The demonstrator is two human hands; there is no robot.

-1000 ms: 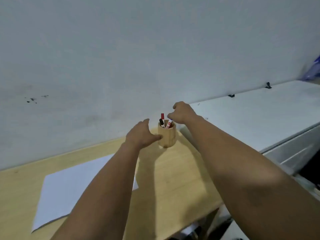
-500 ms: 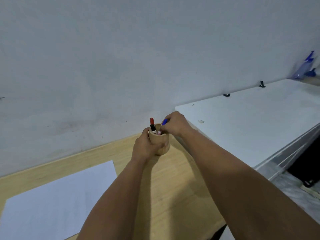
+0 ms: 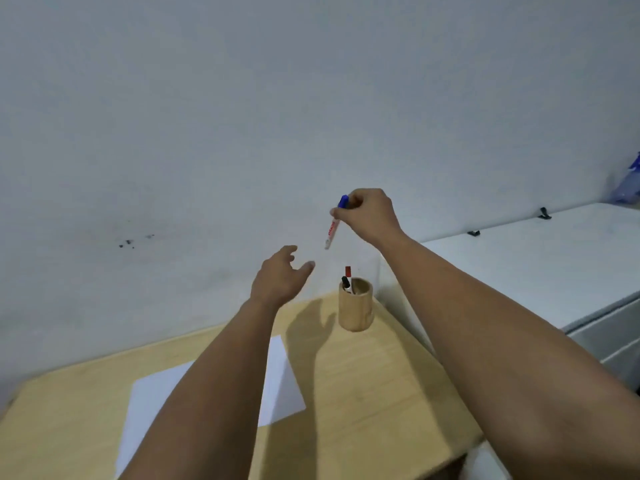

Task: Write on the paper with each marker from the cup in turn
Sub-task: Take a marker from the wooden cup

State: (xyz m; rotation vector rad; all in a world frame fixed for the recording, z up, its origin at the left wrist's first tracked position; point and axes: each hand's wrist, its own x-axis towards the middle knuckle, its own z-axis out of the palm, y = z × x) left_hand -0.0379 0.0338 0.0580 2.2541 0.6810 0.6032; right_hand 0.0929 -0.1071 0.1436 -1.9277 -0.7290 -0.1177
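A round wooden cup (image 3: 356,308) stands near the far right corner of the wooden desk (image 3: 374,393). A red-capped marker (image 3: 348,271) and a black-capped marker (image 3: 345,283) stick out of it. My right hand (image 3: 369,213) is raised above the cup, pinching a blue-capped white marker (image 3: 334,223) near its cap; the marker hangs tip down, clear of the cup. My left hand (image 3: 282,277) hovers open to the left of the cup, apart from it. A white sheet of paper (image 3: 280,382) lies on the desk, partly hidden under my left forearm.
A white wall rises just behind the desk. To the right stands a white cabinet top (image 3: 540,265) with small black clips (image 3: 544,213) at its back edge. A blue plastic bag (image 3: 628,183) sits at the far right.
My right hand has lifted the blue marker out of the cup and up above it. My left hand has let go of the cup and moved up and left.
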